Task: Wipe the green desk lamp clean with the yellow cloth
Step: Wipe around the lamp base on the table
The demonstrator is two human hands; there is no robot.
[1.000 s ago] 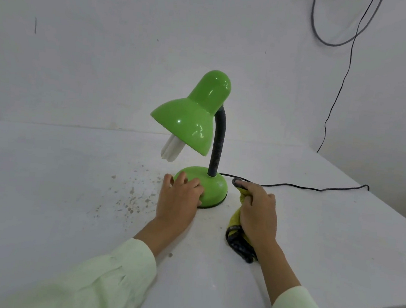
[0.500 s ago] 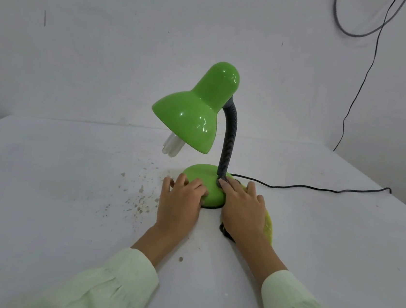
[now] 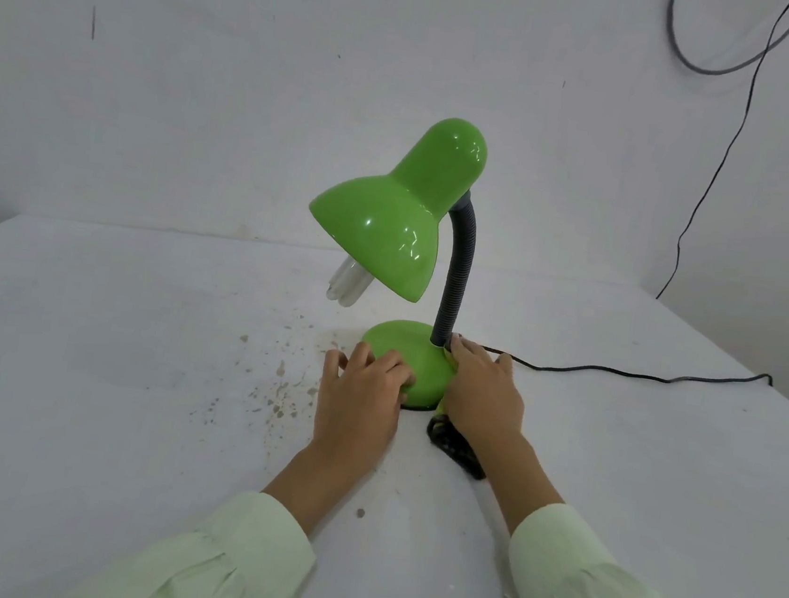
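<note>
My left hand (image 3: pixel 362 393) lies open, fingers relaxed on the near-left rim of the base (image 3: pixel 401 353). If that brace slips, I judge the lamp (image 3: pixel 390 229) could skid or tip under my push, top-heavy as it looks. My right hand (image 3: pixel 482 395) presses the cloth (image 3: pixel 442 405) with flat fingers against the base's right side by the neck (image 3: pixel 456 281), where the cloth might snag the cord (image 3: pixel 620 372) trailing off to the right. The lamp stands upright between my hands, its base touching both.
</note>
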